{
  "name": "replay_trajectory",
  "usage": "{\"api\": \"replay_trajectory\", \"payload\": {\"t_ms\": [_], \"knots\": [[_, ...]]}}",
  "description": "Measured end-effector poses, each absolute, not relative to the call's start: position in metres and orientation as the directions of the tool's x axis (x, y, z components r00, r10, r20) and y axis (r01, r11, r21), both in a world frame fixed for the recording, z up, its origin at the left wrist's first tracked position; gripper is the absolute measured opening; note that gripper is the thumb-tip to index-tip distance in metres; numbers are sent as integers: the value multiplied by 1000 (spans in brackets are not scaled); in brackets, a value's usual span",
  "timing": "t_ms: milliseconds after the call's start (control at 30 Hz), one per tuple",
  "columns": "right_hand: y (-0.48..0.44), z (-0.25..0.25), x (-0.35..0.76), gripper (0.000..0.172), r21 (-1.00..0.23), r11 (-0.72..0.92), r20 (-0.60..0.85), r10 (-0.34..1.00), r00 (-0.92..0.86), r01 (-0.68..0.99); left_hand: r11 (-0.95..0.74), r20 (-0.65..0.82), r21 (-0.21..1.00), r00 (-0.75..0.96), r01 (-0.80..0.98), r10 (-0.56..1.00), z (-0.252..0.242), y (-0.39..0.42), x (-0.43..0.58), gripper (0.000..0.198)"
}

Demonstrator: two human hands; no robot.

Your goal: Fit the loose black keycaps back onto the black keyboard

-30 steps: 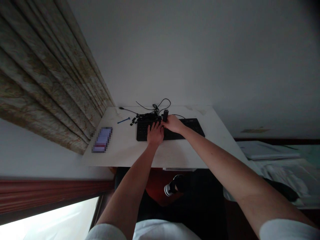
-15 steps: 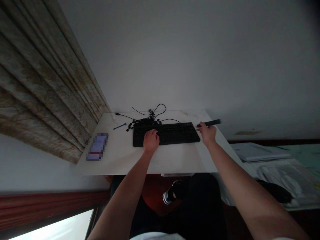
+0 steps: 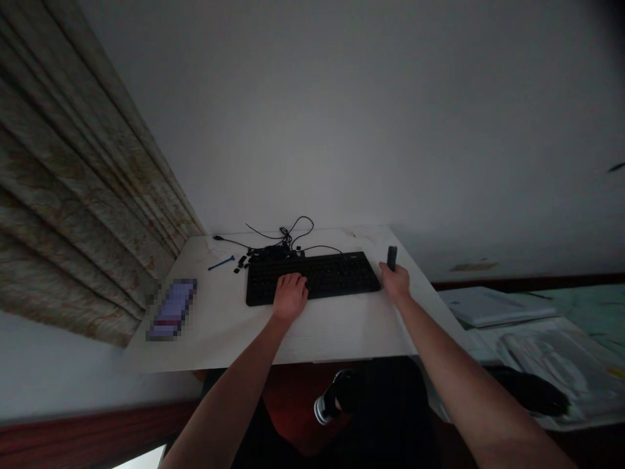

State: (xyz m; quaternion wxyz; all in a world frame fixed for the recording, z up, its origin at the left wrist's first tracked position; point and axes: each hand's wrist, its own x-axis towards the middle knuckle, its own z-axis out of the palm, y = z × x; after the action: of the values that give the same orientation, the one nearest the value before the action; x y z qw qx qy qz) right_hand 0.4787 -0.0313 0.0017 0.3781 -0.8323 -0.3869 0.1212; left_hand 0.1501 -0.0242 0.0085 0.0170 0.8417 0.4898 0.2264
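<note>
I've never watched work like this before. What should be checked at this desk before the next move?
1. Right hand grip on the small black bar: ok, the bar stands upright in the fingers.
2. Left hand on the keyboard: ok, it rests on the near edge.
3. Keyboard flat on the white desk: ok.
4. Small black pieces beside the keyboard's left end: ok, clear of both hands.
5. Black cable behind the keyboard: not ok, it lies in loose tangled loops.
6. Where the cable connects: cannot tell.
</note>
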Motion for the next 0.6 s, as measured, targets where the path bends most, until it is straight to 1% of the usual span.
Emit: {"api": "replay_trajectory", "payload": {"t_ms": [67,167,233,300,333,400,500,600], "knots": [[-15,11,482,39,-637,-442,119,753,648,631,-516,347,235,425,824,836,9,-25,152,21],[18,28,479,36,-470,-329,156,882,444,819,-488,345,241,396,839,851,8,-23,154,19],[41,36,472,31,-383,-223,102,954,281,896,-473,361,247,372,846,855,8,-20,155,18],[61,41,465,30,-316,-167,10,984,180,934,-458,376,247,351,854,858,7,-18,155,18],[70,42,462,30,-287,-171,-31,985,170,942,-453,380,244,346,858,858,6,-17,155,18],[83,40,461,33,-248,-228,-71,973,218,941,-454,379,237,349,859,857,6,-16,155,20],[95,35,471,38,-264,-301,-33,952,303,916,-459,377,241,353,855,856,5,-14,156,21],[105,30,485,42,-296,-304,15,947,322,906,-458,375,252,350,852,858,5,-13,156,21]]}}
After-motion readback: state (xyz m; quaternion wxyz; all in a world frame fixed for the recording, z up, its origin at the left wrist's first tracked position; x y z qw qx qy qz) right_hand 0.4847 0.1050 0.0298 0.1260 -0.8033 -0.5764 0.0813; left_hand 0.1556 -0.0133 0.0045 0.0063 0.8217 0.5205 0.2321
